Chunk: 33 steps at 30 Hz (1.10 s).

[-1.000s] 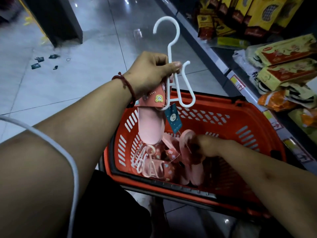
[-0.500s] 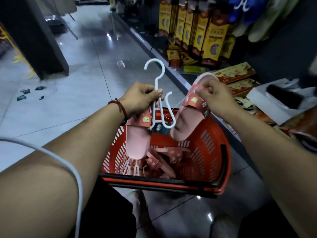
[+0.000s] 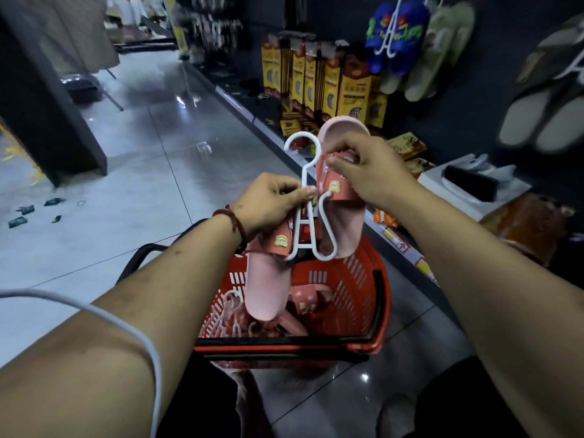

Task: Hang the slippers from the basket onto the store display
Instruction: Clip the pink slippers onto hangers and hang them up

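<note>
Nearest, spare pink slippers [image 3: 303, 300] are kept in the red plastic basket [image 3: 357, 279]. Above it, a white plastic hanger [image 3: 304, 172], one pink rubber slipper [image 3: 265, 279] hung on it, is pinched by the left hand [image 3: 271, 200]. The second pink slipper [image 3: 347, 229] is gripped at its strap by the fingers of the right hand [image 3: 369, 175], seemingly for threading onto the free hook. Far right, the dark display wall [image 3: 467, 115] is hung with pairs.

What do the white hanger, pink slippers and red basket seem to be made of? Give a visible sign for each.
The white hanger: likely moulded plastic, smooth thin bars. The pink slippers: probably foam or rubber, matte soles. The red basket: rigid plastic, slotted walls, slight sheen.
</note>
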Available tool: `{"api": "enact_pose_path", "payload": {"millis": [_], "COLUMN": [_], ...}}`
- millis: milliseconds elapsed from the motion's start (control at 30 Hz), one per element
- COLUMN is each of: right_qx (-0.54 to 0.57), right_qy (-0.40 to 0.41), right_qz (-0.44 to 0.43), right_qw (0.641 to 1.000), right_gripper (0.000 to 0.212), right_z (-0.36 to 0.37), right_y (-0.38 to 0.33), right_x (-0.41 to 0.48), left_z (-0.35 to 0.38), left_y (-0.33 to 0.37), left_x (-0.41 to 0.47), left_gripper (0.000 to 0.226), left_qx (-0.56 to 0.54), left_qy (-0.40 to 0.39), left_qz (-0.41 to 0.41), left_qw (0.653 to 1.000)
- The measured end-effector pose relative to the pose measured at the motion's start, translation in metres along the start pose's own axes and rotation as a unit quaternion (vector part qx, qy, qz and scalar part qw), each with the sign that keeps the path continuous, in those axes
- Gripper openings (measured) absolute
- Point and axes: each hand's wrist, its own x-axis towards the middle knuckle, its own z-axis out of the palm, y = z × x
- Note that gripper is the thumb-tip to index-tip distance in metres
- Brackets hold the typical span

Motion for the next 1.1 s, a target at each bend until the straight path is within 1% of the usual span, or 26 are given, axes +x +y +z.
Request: {"api": "enact_pose_path", "payload": {"millis": [100, 233, 333, 433, 567, 700, 800, 900, 1100], "right_qx": [0.023, 0.056, 0.048, 0.059, 0.069, 0.046, 0.019, 0.009, -0.066], "right_qy": [0.062, 0.172, 0.213, 0.194, 0.125, 0.087, 0.089, 0.106, 0.114], "right_qz": [0.044, 0.098, 0.119, 0.124, 0.121, 0.098, 0.087, 0.097, 0.076], "right_qw": [0.997, 0.979, 0.969, 0.971, 0.982, 0.99, 0.992, 0.99, 0.988], "right_gripper": [0.01, 0.017, 0.019, 0.019, 0.014, 0.013, 0.012, 0.013, 0.014], "right_z": [-0.01, -0.025, -0.029, -0.03, -0.025, -0.013, -0.009, -0.011, -0.013], "right_y": [0.001, 0.004, 0.008, 0.009, 0.004, -0.006, -0.01, -0.011, -0.009], "right_x": [0.0, 0.0, -0.001, 0.0, 0.001, -0.001, -0.001, 0.001, 0.004], "left_z": [0.0, 0.0, -0.002, -0.003, -0.006, -0.002, 0.0, -0.003, -0.008], "left_y": [0.002, -0.001, -0.001, -0.003, -0.006, -0.002, -0.001, -0.002, -0.001], "left_x": [0.001, 0.003, 0.003, 0.003, 0.006, 0.004, 0.004, 0.004, 0.002], "left_gripper": [0.025, 0.032, 0.032, 0.031, 0.032, 0.033, 0.033, 0.031, 0.032], "left_qx": [0.027, 0.131, 0.156, 0.162, 0.146, 0.148, 0.149, 0.132, 0.147], "left_qy": [-0.003, -0.005, -0.009, 0.022, 0.087, 0.062, 0.054, 0.061, 0.07], "left_qz": [-0.012, -0.019, -0.034, -0.035, -0.022, 0.016, 0.021, 0.0, 0.0], "left_qw": [1.0, 0.991, 0.987, 0.986, 0.985, 0.987, 0.987, 0.989, 0.987]}}
